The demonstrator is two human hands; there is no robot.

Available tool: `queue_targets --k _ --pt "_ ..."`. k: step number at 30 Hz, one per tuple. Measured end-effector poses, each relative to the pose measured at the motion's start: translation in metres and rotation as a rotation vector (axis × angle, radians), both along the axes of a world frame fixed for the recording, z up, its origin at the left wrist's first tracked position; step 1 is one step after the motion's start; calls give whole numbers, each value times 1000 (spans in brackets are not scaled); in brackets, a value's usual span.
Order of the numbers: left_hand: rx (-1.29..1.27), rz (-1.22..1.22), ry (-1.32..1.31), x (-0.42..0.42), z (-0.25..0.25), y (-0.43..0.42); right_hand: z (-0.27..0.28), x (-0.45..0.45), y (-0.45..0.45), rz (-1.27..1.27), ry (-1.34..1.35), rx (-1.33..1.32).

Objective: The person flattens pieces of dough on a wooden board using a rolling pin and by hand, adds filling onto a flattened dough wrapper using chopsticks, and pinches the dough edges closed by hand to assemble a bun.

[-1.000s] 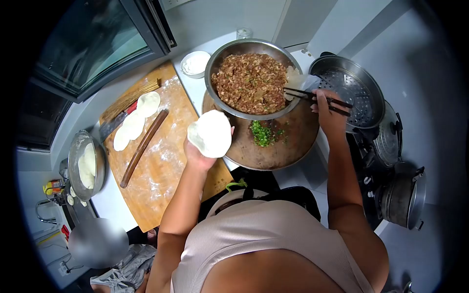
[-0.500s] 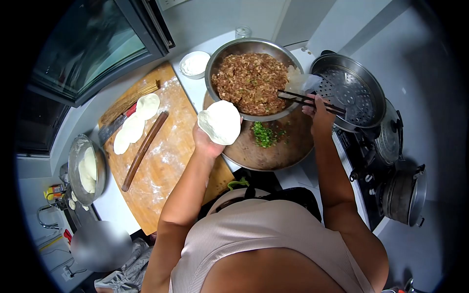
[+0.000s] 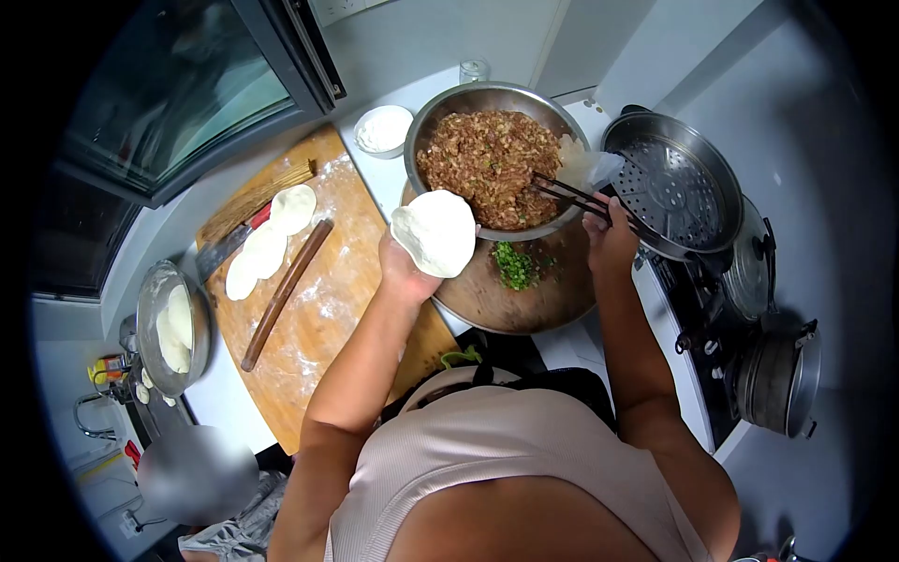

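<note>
A round, floury dough wrapper (image 3: 435,234) rests in my left hand (image 3: 405,268), its fingers mostly hidden beneath it. My left hand is near the lower left rim of a large steel bowl (image 3: 440,97) of minced meat filling (image 3: 487,159). With my right hand (image 3: 613,239) I grip dark chopsticks (image 3: 576,195), whose tips are in the filling at the bowl's right side. Below the bowl, chopped green onion (image 3: 515,266) sits on a round wooden board (image 3: 478,304).
A floured board (image 3: 328,351) carries a rolling pin (image 3: 286,295), flattened dough (image 3: 262,249), a knife (image 3: 225,247) and a brush (image 3: 253,201). A flour bowl (image 3: 384,110), dough basin (image 3: 145,309), steamer (image 3: 716,178) and stove (image 3: 698,375) surround it. Another person (image 3: 234,515) is at lower left.
The view has shifted slightly, so the counter items appear a little right and lower. The chopsticks have moved a little left into the filling. My left hand still holds the dough wrapper.
</note>
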State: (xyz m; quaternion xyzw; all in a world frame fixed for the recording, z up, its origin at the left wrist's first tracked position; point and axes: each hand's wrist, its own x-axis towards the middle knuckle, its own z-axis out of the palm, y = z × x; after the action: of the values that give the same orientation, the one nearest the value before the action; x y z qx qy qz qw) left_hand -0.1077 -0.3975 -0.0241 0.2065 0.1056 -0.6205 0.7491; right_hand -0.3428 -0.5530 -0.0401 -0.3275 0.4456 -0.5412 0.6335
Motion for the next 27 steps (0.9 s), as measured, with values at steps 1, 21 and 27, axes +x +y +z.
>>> queue_targets --k 1,21,27 --pt "-13 -19 -18 2 -1 -4 1 -1 -1 -1 -26 -23" --pt "-114 12 162 -21 53 -82 84 -2 60 519 812 -1697" --pt "-210 139 190 -13 48 -78 114 -12 71 493 764 -1617"
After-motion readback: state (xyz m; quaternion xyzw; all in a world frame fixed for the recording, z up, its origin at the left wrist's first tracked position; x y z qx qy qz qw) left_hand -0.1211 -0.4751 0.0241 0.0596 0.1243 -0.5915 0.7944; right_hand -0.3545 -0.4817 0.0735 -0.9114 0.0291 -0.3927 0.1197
